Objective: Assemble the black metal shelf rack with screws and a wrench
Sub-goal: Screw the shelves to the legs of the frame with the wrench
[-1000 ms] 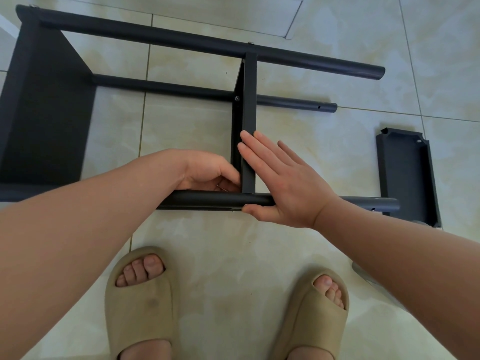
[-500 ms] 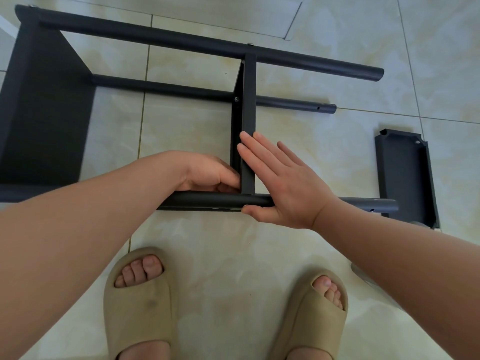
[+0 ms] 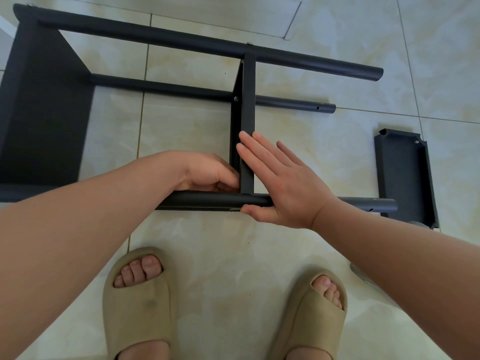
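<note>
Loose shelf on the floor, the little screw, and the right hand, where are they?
loose shelf (image 3: 397, 178), head view, on its flat inner face
screw (image 3: 236, 99), head view, on its round head
right hand (image 3: 285, 185), head view, on the back of the hand

Poles, three: far pole (image 3: 181, 40), middle pole (image 3: 161, 86), near pole (image 3: 207, 200).
Shelves, three: left shelf (image 3: 44, 113), centre shelf (image 3: 248, 105), loose shelf (image 3: 397, 178).
Screw heads in sight, two: far screw (image 3: 250, 43), middle screw (image 3: 235, 99).
Open holes at pole ends, two: middle hole (image 3: 317, 108), near hole (image 3: 371, 210).
Hands, two: left hand (image 3: 207, 174), right hand (image 3: 285, 183).
Slippers, two: left slipper (image 3: 137, 313), right slipper (image 3: 311, 323).
Feet, two: left foot (image 3: 141, 271), right foot (image 3: 328, 289).
</note>
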`<move>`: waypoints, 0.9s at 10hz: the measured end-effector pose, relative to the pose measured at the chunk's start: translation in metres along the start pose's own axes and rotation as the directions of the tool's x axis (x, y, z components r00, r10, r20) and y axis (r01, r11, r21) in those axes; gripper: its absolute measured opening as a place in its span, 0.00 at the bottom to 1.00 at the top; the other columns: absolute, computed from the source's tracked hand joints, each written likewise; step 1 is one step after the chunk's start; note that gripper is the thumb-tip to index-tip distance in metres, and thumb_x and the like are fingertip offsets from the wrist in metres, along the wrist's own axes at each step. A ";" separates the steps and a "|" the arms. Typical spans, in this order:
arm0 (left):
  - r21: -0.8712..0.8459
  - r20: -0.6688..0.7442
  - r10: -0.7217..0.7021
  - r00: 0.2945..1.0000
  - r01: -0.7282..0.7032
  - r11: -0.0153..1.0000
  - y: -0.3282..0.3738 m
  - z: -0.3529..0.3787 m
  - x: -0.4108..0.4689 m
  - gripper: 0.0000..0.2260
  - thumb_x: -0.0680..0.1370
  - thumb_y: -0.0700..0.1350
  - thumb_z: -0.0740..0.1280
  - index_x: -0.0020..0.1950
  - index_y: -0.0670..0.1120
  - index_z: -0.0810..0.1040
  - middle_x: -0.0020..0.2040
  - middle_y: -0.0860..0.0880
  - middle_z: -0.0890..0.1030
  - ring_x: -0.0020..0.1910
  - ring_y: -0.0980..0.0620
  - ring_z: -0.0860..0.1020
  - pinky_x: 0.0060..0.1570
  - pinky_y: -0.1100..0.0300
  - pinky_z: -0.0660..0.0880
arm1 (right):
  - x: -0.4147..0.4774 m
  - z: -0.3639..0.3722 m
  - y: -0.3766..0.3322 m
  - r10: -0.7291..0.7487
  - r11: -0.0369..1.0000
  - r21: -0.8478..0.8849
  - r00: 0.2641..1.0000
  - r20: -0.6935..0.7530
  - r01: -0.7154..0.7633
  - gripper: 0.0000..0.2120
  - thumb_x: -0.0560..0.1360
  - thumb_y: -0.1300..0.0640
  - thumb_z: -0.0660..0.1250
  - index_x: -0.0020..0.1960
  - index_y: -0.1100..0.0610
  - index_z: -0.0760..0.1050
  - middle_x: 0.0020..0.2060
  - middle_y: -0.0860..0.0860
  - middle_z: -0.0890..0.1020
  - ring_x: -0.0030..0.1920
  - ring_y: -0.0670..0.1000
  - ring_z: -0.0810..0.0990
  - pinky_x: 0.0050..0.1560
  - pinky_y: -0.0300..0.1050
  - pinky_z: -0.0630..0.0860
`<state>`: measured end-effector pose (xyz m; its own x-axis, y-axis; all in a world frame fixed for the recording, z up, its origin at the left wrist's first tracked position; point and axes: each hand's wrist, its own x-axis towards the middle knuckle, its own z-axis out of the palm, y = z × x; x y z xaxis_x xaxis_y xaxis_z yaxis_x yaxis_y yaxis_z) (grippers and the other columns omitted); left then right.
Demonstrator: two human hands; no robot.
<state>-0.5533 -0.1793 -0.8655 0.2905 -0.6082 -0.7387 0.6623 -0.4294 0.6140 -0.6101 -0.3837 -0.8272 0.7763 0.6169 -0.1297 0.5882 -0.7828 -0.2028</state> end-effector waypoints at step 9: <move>0.002 -0.003 0.005 1.000 -0.005 1.000 0.001 0.002 -0.001 0.08 0.77 0.33 0.64 0.55 0.35 0.79 0.43 0.39 0.78 0.41 0.46 0.79 0.47 0.55 0.77 | 0.000 -0.002 0.000 0.008 1.000 0.002 1.000 0.015 -0.008 0.45 0.76 0.30 0.56 0.82 0.58 0.52 0.82 0.52 0.51 0.82 0.52 0.47 0.79 0.60 0.56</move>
<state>-0.5541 -0.1803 -0.8636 0.2959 -0.6078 -0.7369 0.6594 -0.4282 0.6179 -0.6097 -0.3833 -0.8255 0.7777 0.6115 -0.1458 0.5814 -0.7878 -0.2033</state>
